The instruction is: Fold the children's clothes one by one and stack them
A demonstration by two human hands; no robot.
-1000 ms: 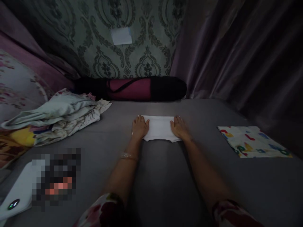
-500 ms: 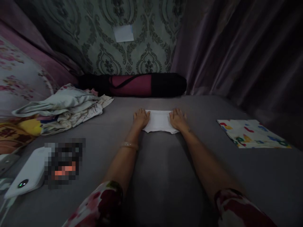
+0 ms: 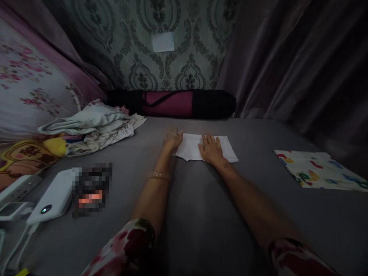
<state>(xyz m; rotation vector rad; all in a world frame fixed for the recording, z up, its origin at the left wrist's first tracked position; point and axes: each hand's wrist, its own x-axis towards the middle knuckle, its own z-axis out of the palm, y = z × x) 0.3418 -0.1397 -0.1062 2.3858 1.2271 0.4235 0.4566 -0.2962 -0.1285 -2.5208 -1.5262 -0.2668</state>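
The head camera gives me a dim picture of a white cloth [image 3: 191,145] lying flat near the middle of a grey-sheeted bed [image 3: 198,214]. The two hands are apart, both with fingers extended rather than clamped. I see the right hand [image 3: 212,150] spread palm down on the cloth, covering part of it. The left hand [image 3: 173,141] is at the cloth's left edge, hiding that side; blur smears its fingers, so I cannot tell whether they press on cloth or bed.

To my right, a letter-printed cloth [image 3: 319,168] runs to the frame's edge. On my left, pixelation [image 3: 92,193] masks something beside a white power bank [image 3: 53,195], and I cannot make out what. The power strip [image 3: 21,188] near it is cut off by the border, as is a yellow scrap [image 3: 23,272] at the bottom. In the clothes pile [image 3: 94,119], the lower pieces are mostly buried and I cannot separate them.
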